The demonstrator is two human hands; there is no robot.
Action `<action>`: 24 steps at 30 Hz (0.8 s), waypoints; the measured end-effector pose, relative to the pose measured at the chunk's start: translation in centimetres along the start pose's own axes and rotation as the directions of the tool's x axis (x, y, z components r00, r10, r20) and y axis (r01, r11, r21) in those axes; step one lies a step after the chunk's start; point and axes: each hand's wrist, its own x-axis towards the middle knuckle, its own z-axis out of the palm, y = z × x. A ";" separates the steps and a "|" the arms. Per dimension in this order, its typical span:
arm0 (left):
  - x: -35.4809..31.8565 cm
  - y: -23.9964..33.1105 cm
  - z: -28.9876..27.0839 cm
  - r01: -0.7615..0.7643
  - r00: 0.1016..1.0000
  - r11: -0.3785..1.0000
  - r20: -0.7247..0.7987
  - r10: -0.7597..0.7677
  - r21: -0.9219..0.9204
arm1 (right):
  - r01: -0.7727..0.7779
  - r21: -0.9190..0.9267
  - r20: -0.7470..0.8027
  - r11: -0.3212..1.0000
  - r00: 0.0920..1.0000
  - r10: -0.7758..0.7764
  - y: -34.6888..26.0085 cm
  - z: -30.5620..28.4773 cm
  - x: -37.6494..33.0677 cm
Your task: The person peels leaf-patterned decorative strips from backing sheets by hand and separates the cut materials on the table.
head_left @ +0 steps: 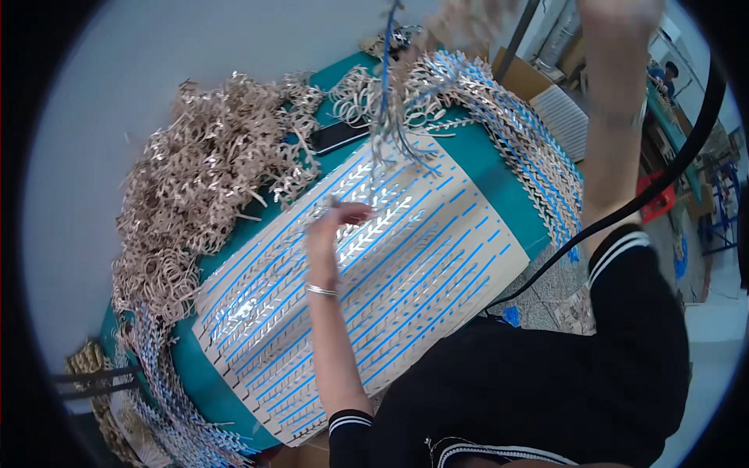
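Note:
A pale sheet (pixel 476 234) printed with rows of blue dashes and shiny leaf-shaped sprigs lies slantwise on the green table. Over its upper middle is my left hand (pixel 324 238), fingers bent to the right and apart from the thumb, with nothing visible in them. My right hand (pixel 620 12) is raised at the top edge, smeared by motion and partly cut off; its fingers cannot be made out. Left of it, a blurred bunch of tan leafy strips with blue strands (pixel 390 117) hangs above the sheet's far end. What holds its top is out of sight.
A large heap of tan leafy cut-offs (pixel 218 164) covers the table's left side. A phone (pixel 339 137) lies behind the sheet. Leafy strips with blue (pixel 523 132) drape over the right edge, more (pixel 168 390) at lower left. A black cable (pixel 616 214) crosses by my right arm.

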 end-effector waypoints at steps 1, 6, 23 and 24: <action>-1.3 0.7 1.8 0.001 0.996 0.999 0.089 0.003 -0.051 | 0.038 -0.088 -0.060 0.995 0.997 -0.044 0.2 1.0 -3.9; -7.1 2.3 8.3 0.518 0.742 0.391 0.627 0.237 -0.761 | -0.402 -0.240 -0.185 0.884 0.913 0.365 3.2 8.2 -20.2; -16.1 -6.0 -2.9 0.024 0.943 -0.271 0.112 -0.313 -0.962 | -0.498 0.398 -0.270 0.771 0.739 0.617 -1.3 17.2 -36.3; -16.0 -4.9 -3.7 -0.017 0.958 -0.323 0.077 -0.278 -0.946 | -0.503 0.426 -0.258 0.752 0.729 0.634 -1.0 17.3 -36.6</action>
